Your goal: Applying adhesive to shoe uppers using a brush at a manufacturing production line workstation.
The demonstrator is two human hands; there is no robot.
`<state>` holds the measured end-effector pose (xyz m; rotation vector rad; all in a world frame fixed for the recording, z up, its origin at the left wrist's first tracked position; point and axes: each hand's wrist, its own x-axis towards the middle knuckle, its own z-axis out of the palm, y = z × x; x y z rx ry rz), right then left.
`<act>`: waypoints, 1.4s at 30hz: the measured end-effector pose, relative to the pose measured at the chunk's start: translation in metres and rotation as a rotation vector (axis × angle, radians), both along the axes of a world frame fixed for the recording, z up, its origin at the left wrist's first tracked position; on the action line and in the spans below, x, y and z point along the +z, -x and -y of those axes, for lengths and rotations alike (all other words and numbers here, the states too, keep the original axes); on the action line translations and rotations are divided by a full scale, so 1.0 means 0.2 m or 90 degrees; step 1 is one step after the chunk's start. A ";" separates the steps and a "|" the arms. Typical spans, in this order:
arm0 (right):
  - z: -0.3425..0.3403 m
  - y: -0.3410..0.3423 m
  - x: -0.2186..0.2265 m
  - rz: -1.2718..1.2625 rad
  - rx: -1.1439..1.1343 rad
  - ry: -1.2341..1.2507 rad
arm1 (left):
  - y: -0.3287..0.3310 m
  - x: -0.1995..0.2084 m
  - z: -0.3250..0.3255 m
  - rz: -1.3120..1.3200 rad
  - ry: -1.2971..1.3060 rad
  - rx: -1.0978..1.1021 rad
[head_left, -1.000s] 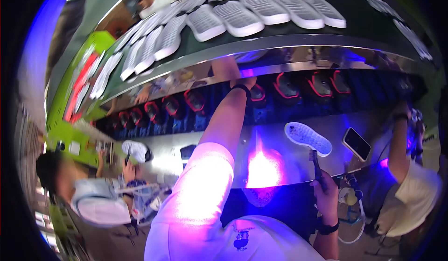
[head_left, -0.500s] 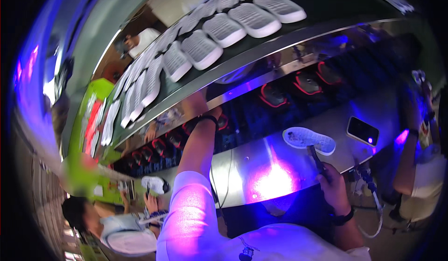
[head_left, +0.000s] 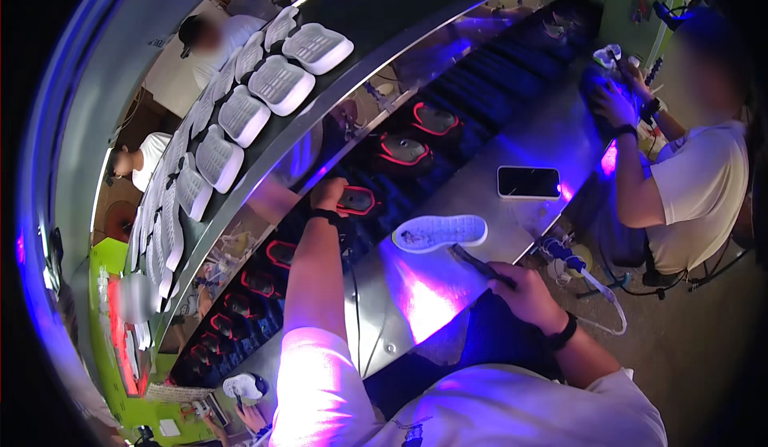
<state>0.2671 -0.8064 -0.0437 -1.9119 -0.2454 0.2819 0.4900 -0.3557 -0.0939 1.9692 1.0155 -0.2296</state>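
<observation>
My left arm is stretched over the metal worktop to the dark conveyor beyond it. There my left hand (head_left: 326, 196) is closed at the left end of a dark shoe upper (head_left: 357, 200) with a glowing red rim; part of the fingers is hidden. A pale shoe sole (head_left: 442, 233) lies on the worktop, to the right of that arm. My right hand (head_left: 528, 297) is wrapped round a dark-handled brush (head_left: 480, 265), whose tip is just in front of the sole's near edge.
More red-rimmed uppers (head_left: 406, 149) sit along the conveyor. Above it, a shelf belt carries rows of grey-white soles (head_left: 282, 85). A phone (head_left: 529, 182) lies on the metal worktop (head_left: 376, 311). A co-worker (head_left: 696, 175) sits at the right, hands on a dark item; other people are across and lower left.
The view has swung to the right, so the worktop, sole and phone appear further left. The co-worker at the right shows more fully. My left hand stays by an upper; my right still holds the brush.
</observation>
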 end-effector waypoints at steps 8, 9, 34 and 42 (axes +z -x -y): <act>0.05 0.05 -0.10 0.006 0.042 -0.103 | 1.02 -0.06 -0.19 0.471 0.819 0.157; 0.05 0.05 -0.11 0.015 0.036 -0.113 | 1.21 -0.08 -0.19 0.518 1.057 0.056; -0.59 0.18 -0.08 0.051 0.380 0.060 | 2.54 0.05 0.93 0.561 -0.390 -0.251; -0.58 0.24 -0.14 -0.094 0.368 0.100 | 2.58 -0.04 0.90 0.541 -0.429 -0.311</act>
